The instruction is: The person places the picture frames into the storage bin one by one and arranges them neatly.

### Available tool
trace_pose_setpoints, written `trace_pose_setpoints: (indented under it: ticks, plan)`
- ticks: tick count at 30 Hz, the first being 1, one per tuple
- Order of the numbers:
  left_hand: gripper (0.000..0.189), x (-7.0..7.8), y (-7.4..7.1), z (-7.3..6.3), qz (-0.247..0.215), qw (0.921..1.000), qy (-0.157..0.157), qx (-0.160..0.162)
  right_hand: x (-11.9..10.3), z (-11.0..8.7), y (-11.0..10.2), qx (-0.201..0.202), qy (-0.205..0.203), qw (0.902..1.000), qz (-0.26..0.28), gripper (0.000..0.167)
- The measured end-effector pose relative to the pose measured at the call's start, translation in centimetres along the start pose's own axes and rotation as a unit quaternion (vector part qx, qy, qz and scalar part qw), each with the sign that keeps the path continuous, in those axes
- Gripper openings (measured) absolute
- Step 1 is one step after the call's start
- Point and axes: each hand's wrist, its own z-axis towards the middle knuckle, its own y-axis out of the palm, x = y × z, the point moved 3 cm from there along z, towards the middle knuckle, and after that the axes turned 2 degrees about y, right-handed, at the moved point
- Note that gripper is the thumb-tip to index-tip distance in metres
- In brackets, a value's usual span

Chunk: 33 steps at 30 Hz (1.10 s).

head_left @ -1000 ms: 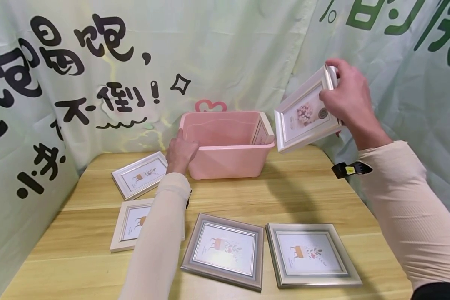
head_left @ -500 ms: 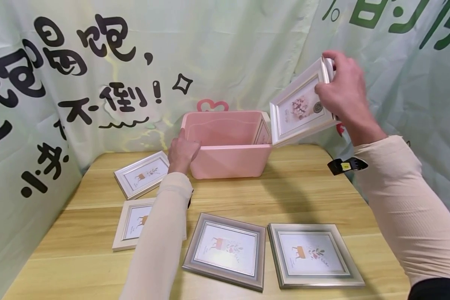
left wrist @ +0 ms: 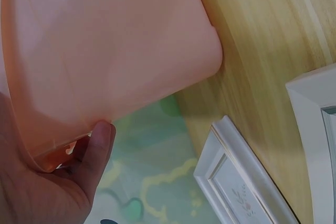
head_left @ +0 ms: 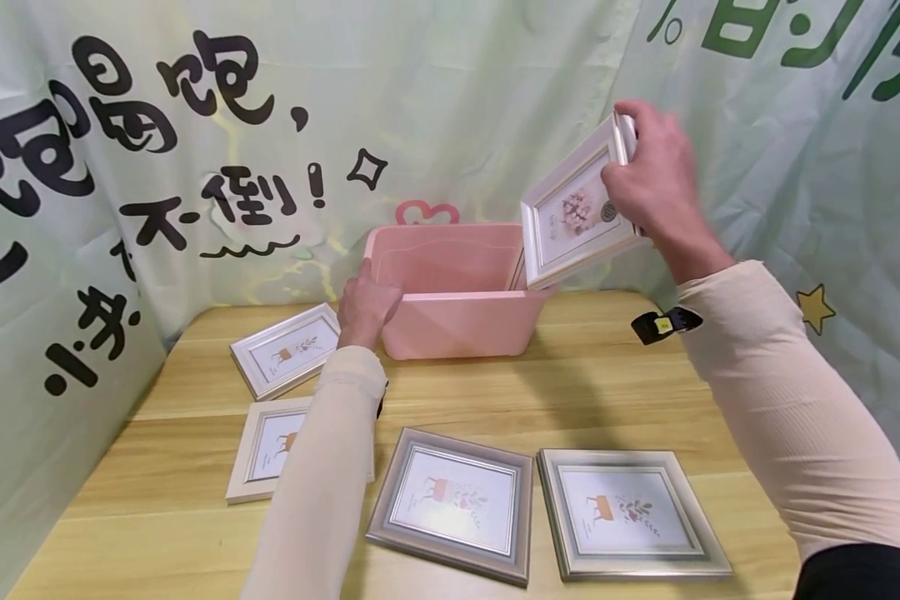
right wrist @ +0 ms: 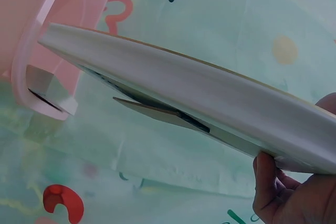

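My left hand (head_left: pixel 367 304) grips the left rim of a pink plastic bin (head_left: pixel 461 327); the left wrist view shows the thumb (left wrist: pixel 101 139) on the bin's outside. Up at the bin's right end, my right hand (head_left: pixel 656 179) holds a white picture frame (head_left: pixel 570 218) by its upper right edge. The frame is tilted, and its lower left corner overlaps the bin's right rim in the head view. A blossom picture shows on its front. In the right wrist view, its back stand (right wrist: pixel 157 114) juts out slightly. Another pale frame (right wrist: pixel 50 88) stands inside the bin, mostly hidden.
Two light frames lie left of the bin: a white one (head_left: pixel 285 352) and a cream one (head_left: pixel 249 467) partly under my left forearm. Nearer me lie a grey-brown frame (head_left: pixel 450 504) and a champagne frame (head_left: pixel 633 514). A printed curtain (head_left: pixel 495 100) hangs behind the wooden table (head_left: pixel 157 500).
My right hand has moved left with the blossom picture frame, bringing its lower corner from beside the bin to its right rim. The left hand has kept its grip on the bin.
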Motion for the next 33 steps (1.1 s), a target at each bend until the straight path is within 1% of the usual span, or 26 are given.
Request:
trace_pose_setpoints:
  ticks: [3, 7, 12, 19, 22, 26, 33]
  plan:
    - [0.083, 0.0, -0.1, 0.0, 0.004, 1.0000, 0.002, 0.003, -0.3, 0.2, 0.4, 0.008, -0.015, 0.9998, -0.006, 0.075]
    - [0.081, 0.1, -0.2, -0.1, 0.007, 0.9999, 0.006, 0.008, -0.5, 0.5, 1.1, 0.006, -0.013, 0.9999, -0.004, 0.076]
    - [0.081, 0.0, -0.2, -0.1, 0.001, 1.0000, 0.002, 0.006, -0.6, 0.6, 2.2, 0.005, -0.012, 0.9999, 0.006, 0.074]
    - [0.078, -0.1, -0.2, 0.0, 0.008, 0.9999, 0.009, 0.012, -0.6, 0.8, 4.1, -0.025, 0.009, 0.9996, 0.012, 0.073]
    - [0.079, 0.0, -0.2, -0.1, 0.005, 0.9999, 0.009, 0.013, -0.5, 0.9, 4.7, -0.032, 0.011, 0.9994, 0.009, 0.074]
    - [0.081, 0.0, -0.1, -0.3, 0.005, 0.9999, 0.003, 0.012, -0.5, 0.9, 5.3, -0.031, 0.003, 0.9995, -0.003, 0.074]
    - [0.083, 0.1, 0.0, -0.2, 0.006, 0.9999, -0.002, 0.009, -0.1, 1.2, 6.2, -0.036, 0.008, 0.9992, -0.016, 0.076]
